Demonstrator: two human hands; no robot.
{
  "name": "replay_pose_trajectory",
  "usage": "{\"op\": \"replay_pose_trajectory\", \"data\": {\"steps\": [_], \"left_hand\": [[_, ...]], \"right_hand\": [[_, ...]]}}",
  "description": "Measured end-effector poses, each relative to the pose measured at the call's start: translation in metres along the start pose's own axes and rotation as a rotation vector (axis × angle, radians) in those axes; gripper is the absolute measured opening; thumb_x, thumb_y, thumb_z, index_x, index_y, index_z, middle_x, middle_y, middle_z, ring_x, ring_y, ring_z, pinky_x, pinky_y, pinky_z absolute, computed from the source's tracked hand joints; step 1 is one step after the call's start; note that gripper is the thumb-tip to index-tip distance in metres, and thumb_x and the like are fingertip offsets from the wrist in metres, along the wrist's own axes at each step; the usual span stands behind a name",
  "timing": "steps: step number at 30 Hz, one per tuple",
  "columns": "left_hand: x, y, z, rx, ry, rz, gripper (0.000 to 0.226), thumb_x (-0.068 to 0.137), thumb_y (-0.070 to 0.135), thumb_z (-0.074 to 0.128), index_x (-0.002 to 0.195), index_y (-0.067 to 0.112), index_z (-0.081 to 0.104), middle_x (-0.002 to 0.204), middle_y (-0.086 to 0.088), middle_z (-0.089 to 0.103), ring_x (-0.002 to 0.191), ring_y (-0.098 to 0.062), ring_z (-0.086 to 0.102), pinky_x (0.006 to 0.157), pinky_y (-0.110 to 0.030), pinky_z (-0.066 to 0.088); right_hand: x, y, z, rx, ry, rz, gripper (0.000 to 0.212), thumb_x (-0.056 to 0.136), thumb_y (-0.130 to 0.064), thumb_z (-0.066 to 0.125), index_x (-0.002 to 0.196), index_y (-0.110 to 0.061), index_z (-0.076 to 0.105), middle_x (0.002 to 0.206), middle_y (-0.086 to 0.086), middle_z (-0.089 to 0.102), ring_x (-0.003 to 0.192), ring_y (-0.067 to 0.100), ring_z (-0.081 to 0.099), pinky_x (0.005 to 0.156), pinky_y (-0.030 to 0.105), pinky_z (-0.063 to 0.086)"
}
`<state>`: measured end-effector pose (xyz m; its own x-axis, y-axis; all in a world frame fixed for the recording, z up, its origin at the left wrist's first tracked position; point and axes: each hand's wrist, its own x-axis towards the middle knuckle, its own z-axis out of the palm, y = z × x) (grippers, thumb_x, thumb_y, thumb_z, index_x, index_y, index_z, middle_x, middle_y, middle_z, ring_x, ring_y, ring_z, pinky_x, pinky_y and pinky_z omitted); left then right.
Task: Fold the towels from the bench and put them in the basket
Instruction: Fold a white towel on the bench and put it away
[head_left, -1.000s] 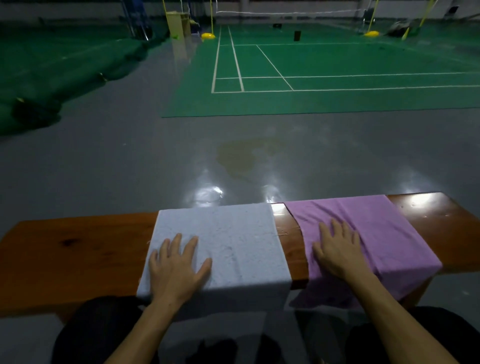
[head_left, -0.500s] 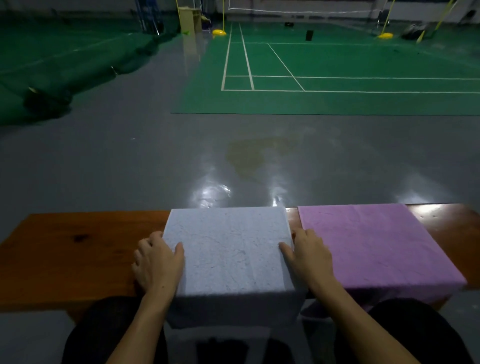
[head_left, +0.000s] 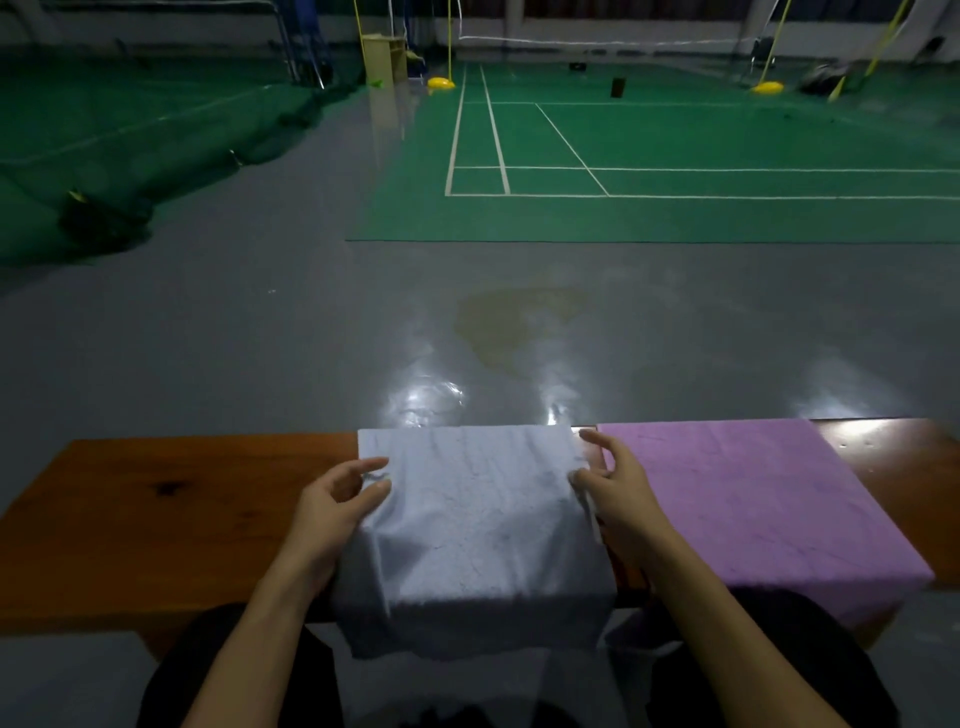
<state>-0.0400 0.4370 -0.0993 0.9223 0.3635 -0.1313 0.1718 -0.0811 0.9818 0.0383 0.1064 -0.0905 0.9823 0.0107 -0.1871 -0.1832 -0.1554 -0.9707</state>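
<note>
Left hand (head_left: 332, 501) and right hand (head_left: 610, 486) pinching the grey towel's (head_left: 478, 514) side edges on the bench (head_left: 171, 519); best lifted evenly, corners matched.

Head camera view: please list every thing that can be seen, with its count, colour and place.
grey towel: 1, pale grey, draped across the bench in the middle, near edge hanging over the front.
purple towel: 1, light purple, spread on the bench to the right of the grey towel.
bench: 1, brown wood, across the bottom of the view.
floor: 1, grey and glossy, beyond the bench.
badminton court: 1, green with white lines, far right.
yellow post bases: 2, yellow, at the far ends of the net.
basket: none in view.
left hand: 1, pinches the left edge of the grey towel.
right hand: 1, pinches its right edge.
</note>
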Motion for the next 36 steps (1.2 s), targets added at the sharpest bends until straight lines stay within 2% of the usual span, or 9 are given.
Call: {"op": "replay_pose_trajectory", "data": {"steps": [3,5,10,16,22,26,30,33,36], "left_hand": [[-0.003,0.018,-0.005,-0.147,0.035,-0.013,0.020,0.089,0.013,0.082,0.109,0.018,0.080,0.108,-0.003,0.080,0.104,-0.022,0.075,0.082,-0.031,0.061],[-0.002,0.037,-0.009,-0.193,0.076,0.037,0.017,0.090,0.009,0.080,0.106,0.013,0.079,0.100,-0.005,0.081,0.094,-0.020,0.076,0.074,-0.025,0.062],[0.003,0.100,-0.013,-0.290,0.081,0.127,0.010,0.093,0.007,0.075,0.102,0.011,0.076,0.084,-0.003,0.078,0.069,-0.007,0.072,0.057,-0.019,0.056],[0.004,0.166,-0.027,-0.268,0.071,0.298,0.022,0.086,0.010,0.083,0.107,0.013,0.078,0.085,0.000,0.078,0.075,-0.012,0.070,0.061,-0.023,0.057],[0.003,0.220,-0.044,-0.242,0.048,0.435,0.034,0.083,0.003,0.084,0.114,0.016,0.077,0.106,-0.012,0.077,0.093,-0.019,0.072,0.084,-0.032,0.064],[-0.002,0.245,-0.049,-0.090,0.113,0.556,0.033,0.085,0.003,0.083,0.115,0.014,0.077,0.105,-0.006,0.077,0.091,-0.013,0.071,0.082,-0.024,0.062],[-0.006,0.261,-0.053,-0.003,0.228,0.668,0.028,0.083,0.014,0.088,0.110,0.018,0.080,0.101,0.004,0.078,0.088,-0.006,0.072,0.078,-0.021,0.061],[-0.008,0.268,-0.055,-0.023,0.244,0.696,0.027,0.084,0.017,0.088,0.109,0.020,0.081,0.101,0.010,0.079,0.088,0.001,0.071,0.081,-0.019,0.059],[-0.005,0.268,-0.060,-0.083,0.184,0.635,0.030,0.088,0.008,0.083,0.116,0.016,0.079,0.108,0.005,0.080,0.101,-0.009,0.074,0.094,-0.029,0.060]], "right_hand": [[-0.009,-0.013,-0.005,0.130,-0.032,-0.025,0.025,0.096,-0.012,0.072,0.115,-0.027,0.076,0.103,0.001,0.078,0.099,0.020,0.074,0.067,0.022,0.057],[-0.012,-0.024,-0.009,0.159,-0.048,-0.050,0.015,0.098,-0.015,0.072,0.110,-0.020,0.080,0.103,0.003,0.080,0.105,0.027,0.075,0.073,0.027,0.058],[-0.021,-0.066,-0.021,0.262,-0.030,-0.118,0.021,0.097,-0.020,0.073,0.117,-0.016,0.078,0.112,0.004,0.079,0.110,0.026,0.073,0.092,0.043,0.062],[-0.033,-0.136,-0.035,0.329,0.007,-0.268,0.028,0.092,-0.016,0.078,0.119,-0.013,0.075,0.115,0.010,0.076,0.110,0.028,0.072,0.093,0.044,0.063],[-0.031,-0.190,-0.055,0.310,0.041,-0.437,0.037,0.087,-0.006,0.081,0.123,-0.014,0.074,0.123,0.015,0.069,0.114,0.030,0.069,0.098,0.042,0.060],[-0.030,-0.218,-0.059,0.199,0.108,-0.561,0.040,0.086,-0.004,0.083,0.122,-0.020,0.075,0.118,0.011,0.073,0.101,0.022,0.071,0.091,0.032,0.062],[-0.029,-0.237,-0.059,0.006,0.219,-0.704,0.041,0.086,-0.009,0.084,0.126,-0.014,0.074,0.113,0.003,0.074,0.089,0.007,0.068,0.082,0.019,0.060],[-0.029,-0.244,-0.059,-0.020,0.275,-0.740,0.043,0.087,-0.019,0.086,0.127,-0.011,0.074,0.109,-0.001,0.075,0.088,0.006,0.068,0.084,0.020,0.059],[-0.026,-0.243,-0.060,-0.004,0.291,-0.730,0.043,0.089,-0.016,0.084,0.130,-0.008,0.072,0.113,0.005,0.076,0.091,0.011,0.069,0.087,0.021,0.059]]}}
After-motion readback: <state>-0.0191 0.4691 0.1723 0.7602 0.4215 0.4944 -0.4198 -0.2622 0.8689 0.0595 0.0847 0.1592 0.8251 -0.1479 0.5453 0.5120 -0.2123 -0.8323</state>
